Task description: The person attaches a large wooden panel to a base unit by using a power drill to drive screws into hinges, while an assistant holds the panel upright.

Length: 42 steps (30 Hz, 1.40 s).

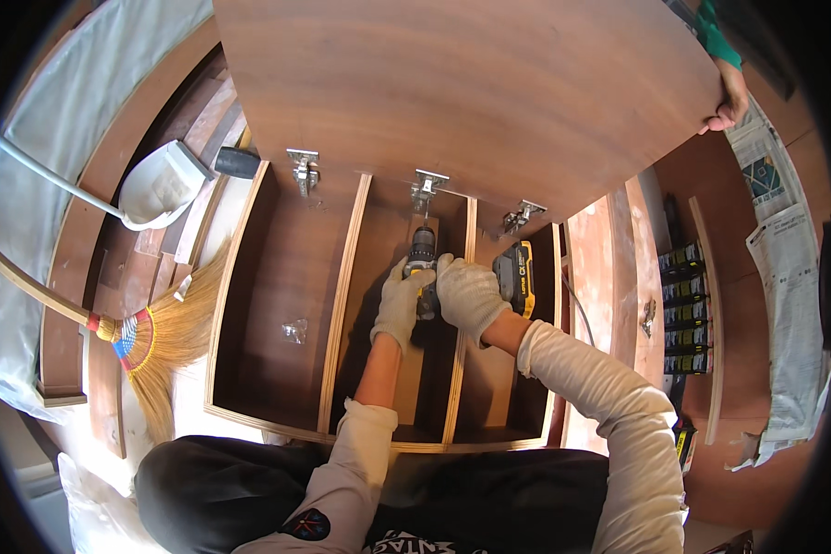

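"Where's the cordless drill (425, 244)?"

"Center of the frame, over the open plywood cabinet (348, 305), its chuck toward the top. My gloved right hand (471, 295) is wrapped around its grip, with the yellow-and-black battery (523, 280) just right of my fingers."

"And the other one?"

"My left hand (397, 305), gloved too, has its fingers curled against the drill's body. They're closed on it, though I can't see every fingertip."

"What's the bit up to?"

"It points at the middle hinge (428, 187), on the lower edge of the wooden panel (471, 83) across the top of the frame. I can't tell whether it's touching a screw. Two more hinges sit along that edge, left and right."

"Anyone with you?"

"A co-worker's hand (731, 106), below a green sleeve (716, 37), is at the panel's edge, upper right. A straw broom (180, 332) and white dustpan (164, 185) are at the left."
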### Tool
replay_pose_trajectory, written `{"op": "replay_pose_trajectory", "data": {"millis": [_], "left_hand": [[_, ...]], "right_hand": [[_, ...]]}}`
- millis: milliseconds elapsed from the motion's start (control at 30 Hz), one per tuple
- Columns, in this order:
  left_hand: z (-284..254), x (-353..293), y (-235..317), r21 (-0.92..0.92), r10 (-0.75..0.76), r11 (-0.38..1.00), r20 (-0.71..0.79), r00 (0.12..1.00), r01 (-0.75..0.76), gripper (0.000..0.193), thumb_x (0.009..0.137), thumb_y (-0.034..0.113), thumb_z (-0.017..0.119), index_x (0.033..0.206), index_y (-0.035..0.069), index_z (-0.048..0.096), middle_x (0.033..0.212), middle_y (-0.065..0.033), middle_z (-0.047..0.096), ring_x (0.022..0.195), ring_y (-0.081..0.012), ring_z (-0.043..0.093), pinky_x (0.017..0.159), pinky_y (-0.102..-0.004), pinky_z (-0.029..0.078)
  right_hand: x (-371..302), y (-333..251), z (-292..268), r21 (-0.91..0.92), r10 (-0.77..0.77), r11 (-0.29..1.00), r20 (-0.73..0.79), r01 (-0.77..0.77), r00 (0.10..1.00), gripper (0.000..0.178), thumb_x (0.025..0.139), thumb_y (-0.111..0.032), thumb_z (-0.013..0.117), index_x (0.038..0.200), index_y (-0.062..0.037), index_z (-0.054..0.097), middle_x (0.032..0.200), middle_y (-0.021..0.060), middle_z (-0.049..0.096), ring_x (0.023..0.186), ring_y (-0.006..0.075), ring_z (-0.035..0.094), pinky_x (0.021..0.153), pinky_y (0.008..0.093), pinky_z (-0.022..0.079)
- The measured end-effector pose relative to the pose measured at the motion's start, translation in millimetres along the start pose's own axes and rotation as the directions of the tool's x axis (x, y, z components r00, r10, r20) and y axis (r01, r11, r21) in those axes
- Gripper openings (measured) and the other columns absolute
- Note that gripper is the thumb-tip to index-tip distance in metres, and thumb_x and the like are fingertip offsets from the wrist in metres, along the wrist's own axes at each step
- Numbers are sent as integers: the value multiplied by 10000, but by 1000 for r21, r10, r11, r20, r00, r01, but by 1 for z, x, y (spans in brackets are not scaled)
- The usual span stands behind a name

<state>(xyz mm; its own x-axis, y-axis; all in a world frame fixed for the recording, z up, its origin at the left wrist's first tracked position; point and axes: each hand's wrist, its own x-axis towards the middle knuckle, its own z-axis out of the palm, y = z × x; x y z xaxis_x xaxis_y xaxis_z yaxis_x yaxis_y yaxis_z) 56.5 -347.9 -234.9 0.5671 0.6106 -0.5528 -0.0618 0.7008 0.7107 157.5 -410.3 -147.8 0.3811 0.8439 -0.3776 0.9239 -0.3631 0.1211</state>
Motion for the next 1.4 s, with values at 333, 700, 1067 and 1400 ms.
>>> {"op": "replay_pose_trajectory", "data": {"millis": [333,700,1067,1400], "left_hand": [[13,-17,0,393,272,902,-192,943,-180,642,877,244,721,1436,-13,537,1086,-124,697,876,-185,677,774,-301,552],[14,12,-54,265,574,817,-299,762,-512,422,984,163,647,1358,-32,620,1256,-186,677,1086,-236,658,942,-340,517],[12,17,-57,258,591,805,-286,754,-534,416,989,179,653,1345,-36,628,1291,-194,667,1136,-259,654,972,-356,514],[20,15,-53,244,589,808,-331,737,-536,414,999,175,627,1343,-55,626,1281,-178,680,1108,-215,643,967,-325,499]], "right_hand": [[0,-1,3,-36,-42,999,-40,40,998,362,839,-153,693,1136,36,605,1050,211,689,954,344,731,789,423,590],[4,0,9,-49,-69,997,-51,67,996,346,828,-133,683,1116,47,619,1011,206,686,914,339,734,768,417,589],[5,2,7,-24,-79,997,-60,78,995,333,832,-125,676,1109,51,620,1009,216,690,921,348,731,773,431,586],[10,6,16,-64,-112,992,-120,105,986,302,816,-140,693,1068,22,664,967,193,698,858,324,731,709,422,579]]}}
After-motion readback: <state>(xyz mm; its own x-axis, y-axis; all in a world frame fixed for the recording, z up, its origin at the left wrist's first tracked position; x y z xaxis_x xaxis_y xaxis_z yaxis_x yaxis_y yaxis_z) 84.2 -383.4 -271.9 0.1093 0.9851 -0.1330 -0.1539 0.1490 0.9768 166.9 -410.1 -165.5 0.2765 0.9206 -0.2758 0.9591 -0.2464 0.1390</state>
